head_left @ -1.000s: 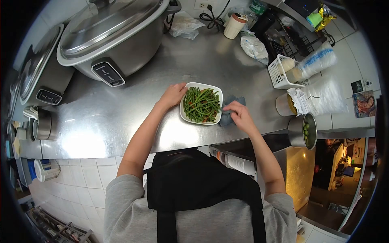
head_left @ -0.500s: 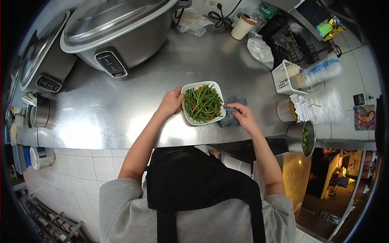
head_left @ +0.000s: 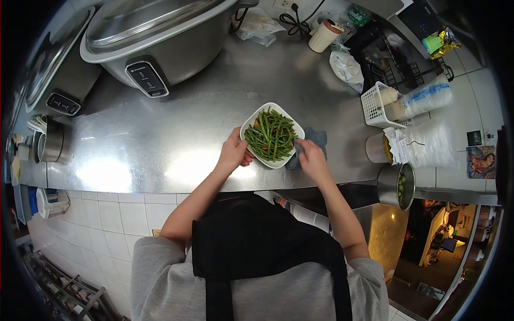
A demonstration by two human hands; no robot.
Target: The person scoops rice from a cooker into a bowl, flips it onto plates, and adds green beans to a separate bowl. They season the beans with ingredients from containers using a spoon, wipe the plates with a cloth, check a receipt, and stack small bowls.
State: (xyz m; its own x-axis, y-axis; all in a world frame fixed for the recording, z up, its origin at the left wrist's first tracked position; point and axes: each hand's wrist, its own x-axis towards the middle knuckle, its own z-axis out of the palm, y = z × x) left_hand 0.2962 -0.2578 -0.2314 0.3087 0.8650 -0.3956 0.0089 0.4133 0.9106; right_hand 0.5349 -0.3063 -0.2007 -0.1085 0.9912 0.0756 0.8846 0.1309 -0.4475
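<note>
A white square bowl (head_left: 258, 155) full of green beans (head_left: 272, 134) with small reddish bits is on the steel counter, turned with a corner towards the back. My left hand (head_left: 233, 153) grips the bowl's left edge, its fingers partly curled below the rim. At the right edge, my right hand (head_left: 311, 156) is closed on a grey-blue cloth (head_left: 317, 140) and touches the bowl, its fingertips near the rim. Part of the cloth lies on the counter behind this hand, and part shows between hand and bowl.
Two large cookers (head_left: 155, 48) stand at the back left. On the right are a white basket (head_left: 375, 109), plastic bags (head_left: 435, 140), a tin with papers (head_left: 376, 148) and a steel pot (head_left: 389, 186) at the counter's edge. A cup (head_left: 324, 37) stands behind.
The bowl has rotated so a corner points back. My left hand has shifted slightly right, and my right hand has moved left, closer against the bowl and cloth.
</note>
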